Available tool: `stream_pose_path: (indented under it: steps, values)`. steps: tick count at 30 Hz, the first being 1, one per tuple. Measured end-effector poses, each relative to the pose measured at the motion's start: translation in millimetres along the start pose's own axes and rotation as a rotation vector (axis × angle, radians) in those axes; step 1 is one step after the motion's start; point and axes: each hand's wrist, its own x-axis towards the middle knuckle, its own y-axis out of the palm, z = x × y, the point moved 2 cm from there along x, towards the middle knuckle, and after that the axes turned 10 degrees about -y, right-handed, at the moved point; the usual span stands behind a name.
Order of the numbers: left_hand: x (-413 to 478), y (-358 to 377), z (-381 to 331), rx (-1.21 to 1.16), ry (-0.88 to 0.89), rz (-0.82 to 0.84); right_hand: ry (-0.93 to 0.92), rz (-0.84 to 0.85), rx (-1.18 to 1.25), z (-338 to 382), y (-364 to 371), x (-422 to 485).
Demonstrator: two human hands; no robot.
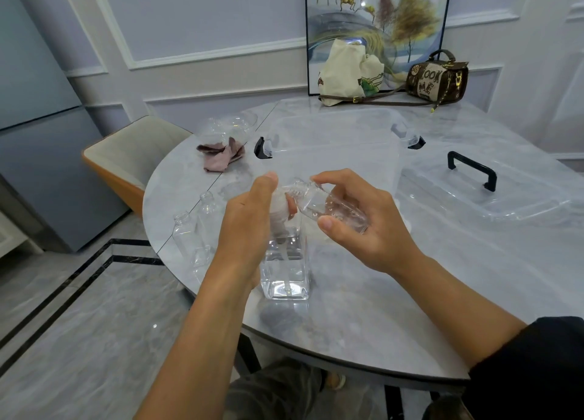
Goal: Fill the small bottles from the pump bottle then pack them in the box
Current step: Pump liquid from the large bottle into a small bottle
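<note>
Fingers of left hand (249, 220) curl over pump bottle (284, 274) top, while right hand (376, 233) fingers clamp a tilted small bottle (331, 206).

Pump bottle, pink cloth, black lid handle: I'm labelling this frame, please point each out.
pump bottle (286, 274), head view, on its clear lower body.
pink cloth (221, 159), head view, on its crumpled middle.
black lid handle (474, 164), head view, on the middle of its bar.
</note>
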Motion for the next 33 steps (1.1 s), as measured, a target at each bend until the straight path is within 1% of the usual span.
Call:
stream_pose_path:
  steps: [7, 11, 17, 22, 33]
  values:
    - [-2.5, -0.6, 2.1, 0.032, 0.031, 0.023, -0.002, -0.029, 0.014, 0.2, -0.7, 0.8]
    - [-4.1, -0.7, 3.0, 0.003, 0.035, 0.016, -0.009, -0.047, 0.024, 0.4, -3.0, 1.2]
    - [-7.0, 0.1, 0.2, -0.005, 0.055, 0.039, -0.027, -0.043, 0.018, 1.3, -2.4, 1.6]
    - [-5.3, -0.5, 0.5, 0.036, 0.078, 0.041, -0.036, -0.044, 0.008, 1.0, -2.4, 0.9]
    - [-0.4, -1.5, 0.2, 0.031, 0.046, 0.065, -0.028, -0.041, 0.013, 1.5, -1.8, 1.7]
